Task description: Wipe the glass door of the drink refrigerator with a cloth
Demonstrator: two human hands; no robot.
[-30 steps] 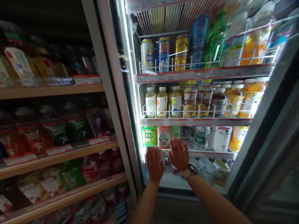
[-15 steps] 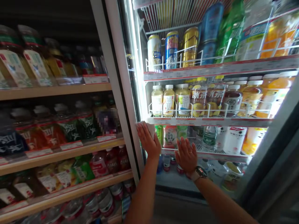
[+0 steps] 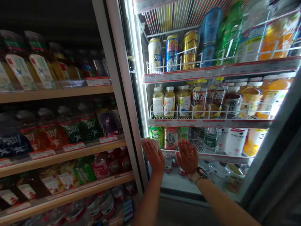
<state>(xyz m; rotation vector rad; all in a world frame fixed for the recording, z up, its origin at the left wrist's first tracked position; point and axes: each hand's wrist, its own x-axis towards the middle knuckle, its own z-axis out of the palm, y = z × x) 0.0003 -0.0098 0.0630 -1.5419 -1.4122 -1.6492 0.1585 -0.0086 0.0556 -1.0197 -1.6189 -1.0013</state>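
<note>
My left hand (image 3: 155, 158) lies flat, fingers stretched, over a white cloth (image 3: 155, 144) at the left side of the lit drinks fridge. It presses the cloth against what looks like the glass door; the palm hides part of the cloth. To its right, my right hand (image 3: 188, 158) is open with fingers spread, palm forward, apparently resting on the glass with nothing in it. A watch (image 3: 201, 173) is on the right wrist. Behind the hands are a green carton (image 3: 156, 135) and a red carton (image 3: 170, 138) on the fridge's lower shelf.
The fridge's upper shelves hold cans (image 3: 190, 50) and bottled tea (image 3: 184, 102). A frame post (image 3: 117, 78) divides it from open wooden shelves (image 3: 58, 94) of bottles on the left. A phone-like screen (image 3: 128, 210) shows low down. A dark grey door edge (image 3: 265, 150) slants at right.
My left hand has slid downward and slightly right with the white cloth, uncovering more of the green carton. My right hand has stayed almost in place.
</note>
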